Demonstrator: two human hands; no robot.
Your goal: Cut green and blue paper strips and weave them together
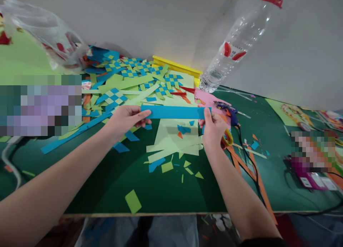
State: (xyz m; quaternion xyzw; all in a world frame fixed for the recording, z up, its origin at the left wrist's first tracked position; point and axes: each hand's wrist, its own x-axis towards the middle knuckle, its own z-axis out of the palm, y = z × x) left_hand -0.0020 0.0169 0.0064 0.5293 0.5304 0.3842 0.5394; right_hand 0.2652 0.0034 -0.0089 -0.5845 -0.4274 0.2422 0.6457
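Note:
A flat blue paper strip (174, 112) is stretched level between my two hands, above the table. My left hand (128, 118) pinches its left end between thumb and fingers. At the other end, my right hand (213, 125) grips it with the thumb on top. Below the strip lie pale green paper sheets (171, 136) with small blue and green scraps. Behind my left hand is a heap of woven blue-and-green checkered paper pieces (114, 97) and loose strips. Yellow-handled scissors (227, 138) lie partly hidden beside my right hand.
A clear plastic bottle (227, 50) leans against the wall by a yellow strip (177, 66). A glue gun (230, 113) with a black cable lies at right, near orange strips (257, 182). A plastic bag (53, 36) sits at back left. The green table (174, 197) ends at its front edge.

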